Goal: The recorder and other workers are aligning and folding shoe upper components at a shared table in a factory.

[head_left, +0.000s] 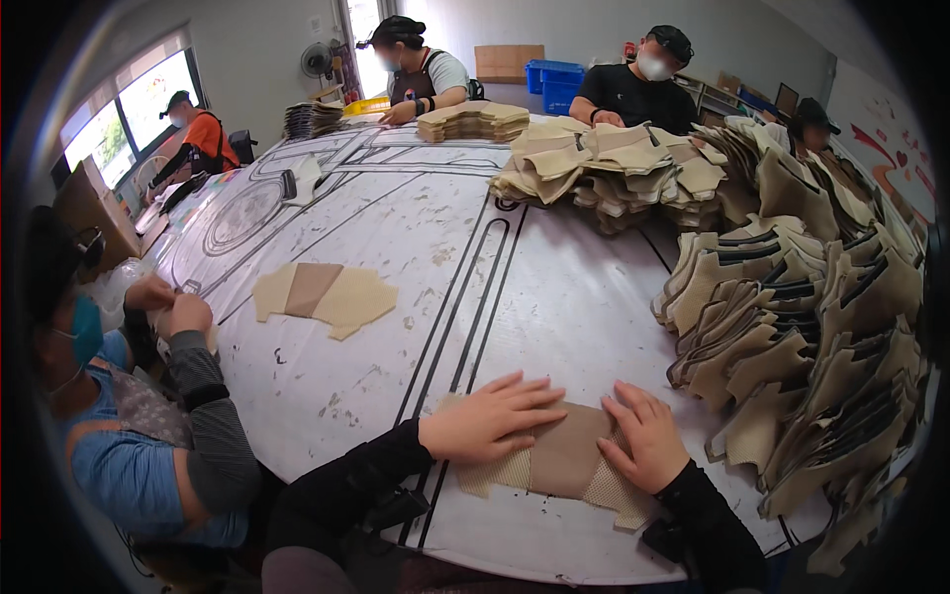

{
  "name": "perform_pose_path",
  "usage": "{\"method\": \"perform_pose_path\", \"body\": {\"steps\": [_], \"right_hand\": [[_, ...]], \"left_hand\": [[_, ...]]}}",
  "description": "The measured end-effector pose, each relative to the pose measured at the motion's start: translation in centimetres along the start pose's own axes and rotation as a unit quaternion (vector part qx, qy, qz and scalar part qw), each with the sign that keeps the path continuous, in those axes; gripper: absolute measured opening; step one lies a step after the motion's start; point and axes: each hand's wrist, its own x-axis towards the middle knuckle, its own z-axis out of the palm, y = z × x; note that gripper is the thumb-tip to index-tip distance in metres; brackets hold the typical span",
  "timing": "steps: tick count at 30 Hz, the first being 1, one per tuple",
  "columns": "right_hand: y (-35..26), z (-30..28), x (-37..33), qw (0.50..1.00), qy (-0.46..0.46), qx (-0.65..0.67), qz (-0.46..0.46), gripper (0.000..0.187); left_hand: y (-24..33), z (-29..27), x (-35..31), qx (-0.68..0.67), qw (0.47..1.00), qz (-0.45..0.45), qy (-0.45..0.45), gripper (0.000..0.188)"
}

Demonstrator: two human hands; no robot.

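A cut fabric piece [571,457] with cream mesh ends and a plain brown middle panel lies flat on the white table near its front edge. My left hand [495,418] rests palm down on its left end, fingers stretched out and reaching onto the brown panel. On the right end lies my right hand [646,438], open, fingers spread, fingertips near the panel's edge. Neither hand grips anything; part of the mesh is hidden under them. A matching fabric piece [315,291] lies farther off to the left, apart from both hands.
Tall, uneven stacks of similar pieces [792,327] crowd the right side, close to my right arm. Another pile [604,158] stands at the back, beside a neater stack [473,123]. A co-worker [148,426] sits close at my left; other people work around the table [376,247].
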Motion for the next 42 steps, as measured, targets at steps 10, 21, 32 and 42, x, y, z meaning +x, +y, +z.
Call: {"method": "perform_pose_path", "body": {"steps": [10,21,32,42], "right_hand": [[0.4,0.3,0.1,0.999,-0.028,0.036,0.024,0.045],[0.3,0.3,0.4,0.988,-0.042,0.146,0.0,0.033],[0.2,0.3,0.4,0.987,-0.056,0.154,0.005,0.032],[0.1,0.2,0.4,0.987,-0.06,0.151,0.008,0.032]], "left_hand": [[-1.6,0.0,-0.5,0.006,0.996,-0.073,0.043,0.052],[0.6,-0.5,0.2,-0.047,0.997,0.001,0.056,0.057],[0.0,0.2,0.0,-0.027,0.999,-0.014,0.02,0.059],[-0.1,0.2,0.0,-0.031,0.999,-0.009,0.027,0.059]]}}
